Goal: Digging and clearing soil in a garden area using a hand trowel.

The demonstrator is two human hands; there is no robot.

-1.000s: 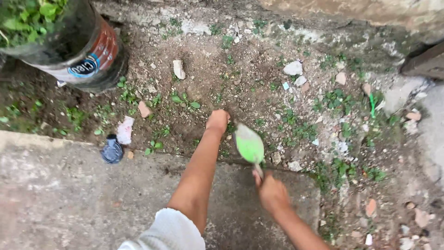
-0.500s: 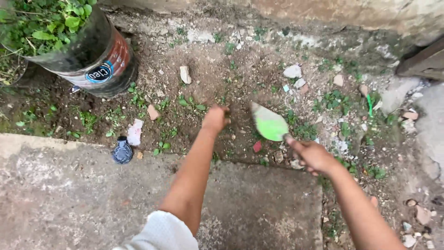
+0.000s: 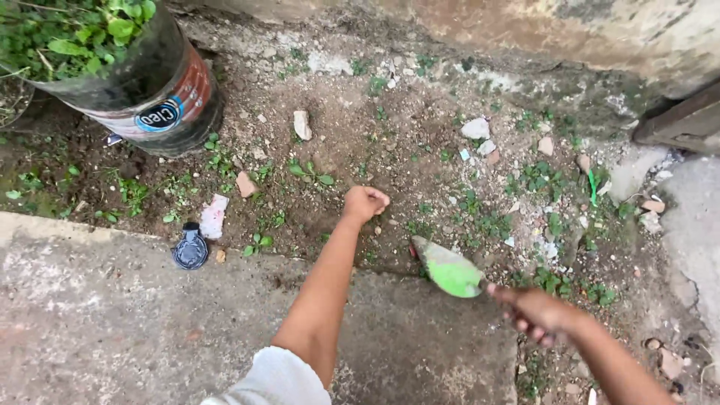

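The left hand (image 3: pixel 365 202) was balled into a tight fist over the bare dirt at the middle of the frame; whether it gripped anything I couldn't tell. The right hand (image 3: pixel 541 310), lower right, was wrapped around the handle of a green trowel (image 3: pixel 450 268), its blade pointing up-left along the concrete slab (image 3: pixel 112 315) edge.

Bare soil (image 3: pixel 420 112) (stones (image 3: pixel 302 124), weeds (image 3: pixel 311 172), planter (image 3: pixel 142 82)) beside concrete slab (image 3: pixel 112 315)

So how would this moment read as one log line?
left hand: fisted over soil | right hand: grips green trowel, blade at slab edge
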